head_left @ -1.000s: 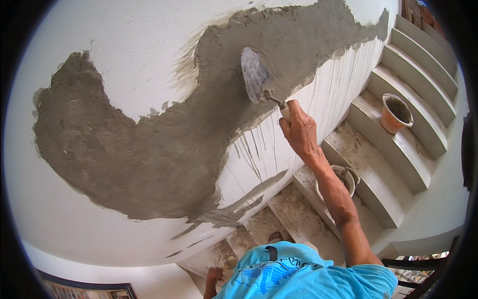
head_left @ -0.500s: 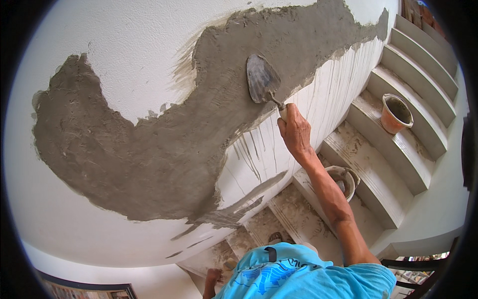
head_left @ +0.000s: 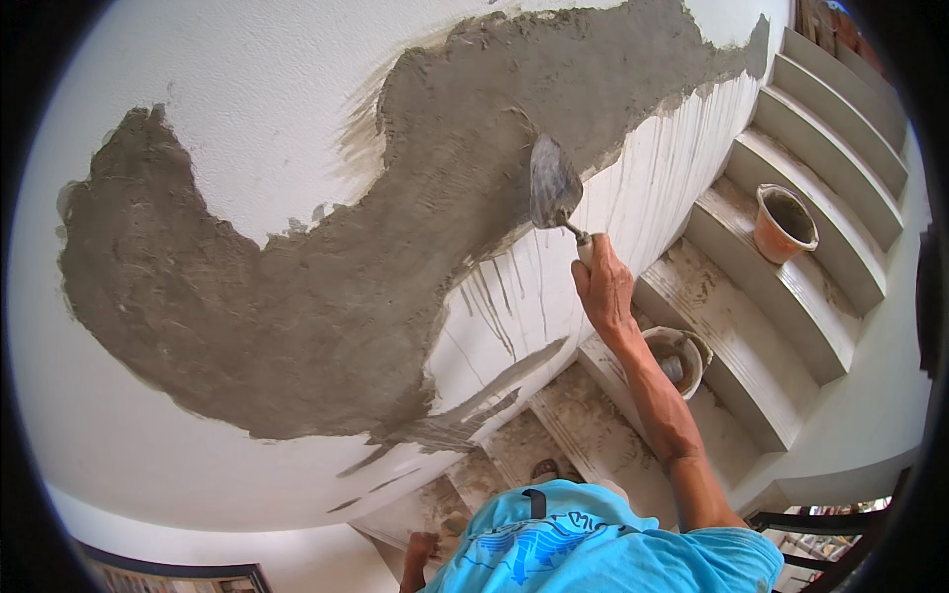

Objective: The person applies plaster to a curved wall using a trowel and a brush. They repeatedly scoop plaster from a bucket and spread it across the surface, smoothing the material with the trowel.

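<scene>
My right hand [head_left: 605, 287] grips the handle of a metal trowel [head_left: 554, 178], whose blade rests on the grey mortar patch [head_left: 257, 316] spread over the white wall [head_left: 247, 99]. The blade is near the patch's lower edge, above some grey drips on the paint. My left hand [head_left: 423, 544] is low in the picture beside my blue shirt, its fingers curled; what it holds, if anything, I cannot make out.
A curved staircase [head_left: 820, 158] runs along the wall on the right, with dirty lower treads. An orange bucket [head_left: 783, 237] stands on one step; a pale bucket [head_left: 687, 351] sits lower, behind my forearm. A dark railing [head_left: 820, 524] and a framed picture [head_left: 173, 573] are at the bottom.
My right hand and the trowel have moved right and down along the mortar, leaving a curved mark above the blade. My left hand has stayed about where it was.
</scene>
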Demonstrator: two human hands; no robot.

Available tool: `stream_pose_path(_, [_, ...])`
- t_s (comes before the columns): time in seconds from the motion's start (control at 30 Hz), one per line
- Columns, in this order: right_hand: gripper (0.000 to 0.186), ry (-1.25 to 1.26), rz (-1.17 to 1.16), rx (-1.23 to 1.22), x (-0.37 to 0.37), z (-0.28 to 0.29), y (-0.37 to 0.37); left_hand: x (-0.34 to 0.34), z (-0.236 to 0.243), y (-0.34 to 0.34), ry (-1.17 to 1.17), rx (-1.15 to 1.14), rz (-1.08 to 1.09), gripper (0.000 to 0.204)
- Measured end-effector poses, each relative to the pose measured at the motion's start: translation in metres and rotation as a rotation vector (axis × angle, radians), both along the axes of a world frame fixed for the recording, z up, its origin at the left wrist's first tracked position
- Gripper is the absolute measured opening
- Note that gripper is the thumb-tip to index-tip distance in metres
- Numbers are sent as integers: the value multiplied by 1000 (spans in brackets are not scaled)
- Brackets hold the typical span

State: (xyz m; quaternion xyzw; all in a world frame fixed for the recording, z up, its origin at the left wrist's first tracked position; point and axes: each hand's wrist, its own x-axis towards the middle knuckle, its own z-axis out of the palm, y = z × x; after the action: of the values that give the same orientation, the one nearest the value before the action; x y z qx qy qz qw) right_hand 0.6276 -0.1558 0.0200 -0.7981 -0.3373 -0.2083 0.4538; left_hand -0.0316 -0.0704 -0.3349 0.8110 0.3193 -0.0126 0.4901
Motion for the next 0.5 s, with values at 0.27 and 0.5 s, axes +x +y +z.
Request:
stream_pose_path(0.27, [27, -44, 24, 73, 10, 32, 29, 4, 6, 7, 75, -43, 11, 26])
stream_pose_path(0.5, [27, -167, 209, 15, -26, 7, 21, -11, -15, -9, 45, -111, 126, 25])
